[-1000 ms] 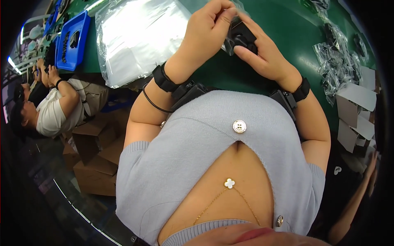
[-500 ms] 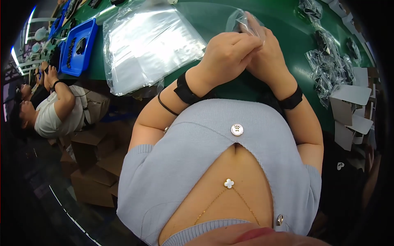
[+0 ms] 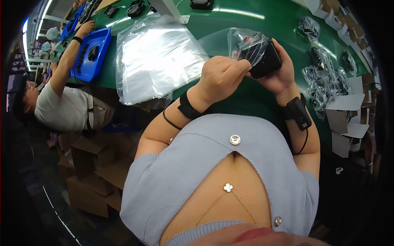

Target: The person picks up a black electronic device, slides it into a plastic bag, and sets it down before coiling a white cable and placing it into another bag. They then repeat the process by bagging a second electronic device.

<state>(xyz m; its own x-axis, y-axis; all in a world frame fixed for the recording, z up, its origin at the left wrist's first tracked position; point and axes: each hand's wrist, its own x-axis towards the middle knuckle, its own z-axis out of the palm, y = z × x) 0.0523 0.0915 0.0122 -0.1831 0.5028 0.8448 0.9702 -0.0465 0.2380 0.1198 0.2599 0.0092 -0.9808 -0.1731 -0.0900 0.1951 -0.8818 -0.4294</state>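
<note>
My right hand [image 3: 283, 76] is closed round a black rounded box-shaped device [image 3: 269, 61], with the palm turned up beneath it. A clear plastic bag [image 3: 234, 39] covers the device's left part, its loose film standing out to the far left. At the device's near left corner, my left hand [image 3: 223, 76] pinches the bag's edge between thumb and fingers. Left of my hands lies a stack of flat clear bags [image 3: 160, 61] on the green table [image 3: 221, 20].
At the right lies a pile of bagged dark items [image 3: 324, 78], with open white boxes [image 3: 347, 106] beside it. A blue tray [image 3: 104, 49] with dark parts stands at the left, where a co-worker's hand [image 3: 86, 28] reaches past. A metal stand foot [image 3: 184, 19] is behind the bag stack.
My right hand has turned over, bringing the black device into sight with the bag over part of it. My left hand still pinches the film. The co-worker's arm has stretched out farther.
</note>
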